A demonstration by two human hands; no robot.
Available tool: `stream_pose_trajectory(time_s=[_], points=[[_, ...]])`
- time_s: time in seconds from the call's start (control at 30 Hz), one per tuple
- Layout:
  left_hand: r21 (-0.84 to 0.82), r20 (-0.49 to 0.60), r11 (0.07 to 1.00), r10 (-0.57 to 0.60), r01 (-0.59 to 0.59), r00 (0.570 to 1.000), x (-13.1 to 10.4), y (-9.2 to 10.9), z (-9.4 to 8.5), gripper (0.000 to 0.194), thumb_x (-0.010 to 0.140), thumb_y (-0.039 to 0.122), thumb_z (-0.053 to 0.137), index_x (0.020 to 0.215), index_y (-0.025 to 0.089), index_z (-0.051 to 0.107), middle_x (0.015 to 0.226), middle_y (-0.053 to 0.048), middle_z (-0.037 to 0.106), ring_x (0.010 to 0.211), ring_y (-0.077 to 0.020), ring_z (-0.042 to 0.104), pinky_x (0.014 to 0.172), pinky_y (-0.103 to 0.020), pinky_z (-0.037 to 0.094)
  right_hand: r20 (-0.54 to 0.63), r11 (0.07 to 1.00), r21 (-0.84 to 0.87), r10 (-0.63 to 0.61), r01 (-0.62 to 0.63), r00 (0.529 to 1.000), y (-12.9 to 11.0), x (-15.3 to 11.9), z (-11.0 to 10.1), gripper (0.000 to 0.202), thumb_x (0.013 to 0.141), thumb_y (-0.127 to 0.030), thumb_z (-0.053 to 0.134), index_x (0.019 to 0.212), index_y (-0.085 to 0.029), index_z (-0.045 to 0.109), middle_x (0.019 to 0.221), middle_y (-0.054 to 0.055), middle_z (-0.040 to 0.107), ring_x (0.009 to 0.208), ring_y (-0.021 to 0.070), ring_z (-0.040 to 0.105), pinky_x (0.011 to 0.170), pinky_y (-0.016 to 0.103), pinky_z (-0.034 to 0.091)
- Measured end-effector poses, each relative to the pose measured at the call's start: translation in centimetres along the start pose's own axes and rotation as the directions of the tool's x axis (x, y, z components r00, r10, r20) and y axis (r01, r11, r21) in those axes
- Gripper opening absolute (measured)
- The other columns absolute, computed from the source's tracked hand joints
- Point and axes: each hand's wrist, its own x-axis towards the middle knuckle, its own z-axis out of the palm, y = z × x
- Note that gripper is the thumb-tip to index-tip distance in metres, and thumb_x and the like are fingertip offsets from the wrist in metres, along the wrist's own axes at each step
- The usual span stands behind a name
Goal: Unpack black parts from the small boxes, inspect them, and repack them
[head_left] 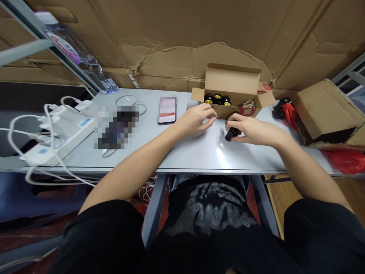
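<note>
An open cardboard box (232, 76) stands at the back of the white table (196, 152), its lid raised. Inside, at its left end, are several black cylindrical parts (217, 99) with yellow rings; crumpled brown material (249, 105) lies at the right end. My right hand (247, 130) is wrapped round a black part (232, 134) on the table in front of the box. My left hand (199, 118) is at the box's front left corner, fingers curled but apart, with nothing visible in it.
A phone (167, 110) lies left of my left hand, and a blurred-out dark object (118, 129) farther left. White power strips (65, 137) with cables and a water bottle (82, 57) are at the left. Another carton (325, 110) and red plastic (291, 115) sit at the right.
</note>
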Motion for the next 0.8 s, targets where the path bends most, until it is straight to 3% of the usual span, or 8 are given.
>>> stream_pose_trajectory(time_s=[0.13,0.2,0.27,0.4,0.6,0.67,0.8], points=[[0.048,-0.1,0.997,-0.059,0.064,0.993,0.1,-0.4,-0.7,0.027,0.122,0.033,0.056,0.117,0.026,0.081,0.119,-0.014,0.087,0.11,-0.0321,0.081,0.103,-0.049,0.066,0.04,0.99,0.138,-0.022,0.016,0.999,-0.3,1.4,-0.8,0.017,0.102,-0.041,0.077,0.113,-0.032,0.069,0.11,0.005,0.083,0.092,0.0306,0.077,0.084,0.045,0.057],[0.049,-0.192,0.992,-0.102,0.113,0.976,0.2,-0.8,-1.0,0.03,0.124,0.035,0.053,0.114,0.026,0.08,0.118,-0.015,0.088,0.109,-0.0323,0.08,0.105,-0.051,0.066,-0.036,0.982,0.178,-0.051,0.056,0.998,0.0,2.0,-1.5,0.02,0.103,-0.046,0.078,0.118,-0.033,0.074,0.118,0.006,0.086,0.098,0.0323,0.079,0.09,0.047,0.06],[0.04,-0.27,0.988,-0.132,0.148,0.954,0.3,-1.3,-1.0,0.031,0.125,0.036,0.051,0.112,0.027,0.078,0.117,-0.015,0.087,0.108,-0.032,0.079,0.105,-0.051,0.066,-0.186,0.976,0.206,-0.034,0.073,0.982,0.7,2.7,-2.3,0.027,0.102,-0.05,0.083,0.121,-0.033,0.077,0.125,0.008,0.087,0.106,0.0347,0.08,0.096,0.05,0.062],[0.023,-0.344,0.986,-0.146,0.164,0.928,0.4,-2.9,-0.5,0.025,0.123,0.034,0.055,0.122,0.028,0.079,0.118,-0.014,0.085,0.111,-0.0325,0.079,0.11,-0.052,0.067,-0.514,0.956,0.288,0.111,0.05,0.851,3.8,3.8,-2.9,0.037,0.094,-0.058,0.088,0.118,-0.034,0.073,0.126,0.009,0.084,0.117,0.039,0.079,0.107,0.056,0.065],[0.065,-0.317,0.974,-0.187,0.218,0.93,0.3,-4.9,0.8,0.026,0.121,0.034,0.064,0.138,0.029,0.083,0.128,-0.015,0.079,0.121,-0.0344,0.078,0.12,-0.055,0.067,-0.699,0.944,0.328,0.256,-0.019,0.668,8.6,3.8,-1.6,0.06,0.092,-0.081,0.09,0.124,-0.035,0.069,0.135,0.013,0.083,0.123,0.0423,0.079,0.113,0.063,0.069],[0.083,-0.305,0.971,-0.189,0.224,0.933,0.2,-5.1,0.9,0.026,0.121,0.033,0.065,0.138,0.029,0.084,0.128,-0.015,0.078,0.123,-0.0349,0.078,0.121,-0.056,0.067,-0.71,0.937,0.349,0.287,-0.033,0.643,9.7,3.6,-1.3,0.07,0.089,-0.088,0.092,0.128,-0.035,0.07,0.133,0.013,0.083,0.116,0.0412,0.08,0.105,0.063,0.072],[0.088,-0.295,0.97,-0.192,0.227,0.936,0.1,-5.2,0.8,0.025,0.122,0.033,0.066,0.138,0.03,0.085,0.126,-0.014,0.077,0.124,-0.0353,0.078,0.12,-0.057,0.068,-0.68,0.913,0.407,0.326,-0.031,0.656,10.9,3.4,-1.1,0.081,0.083,-0.094,0.097,0.132,-0.036,0.07,0.13,0.01,0.082,0.097,0.0341,0.079,0.084,0.054,0.072]])
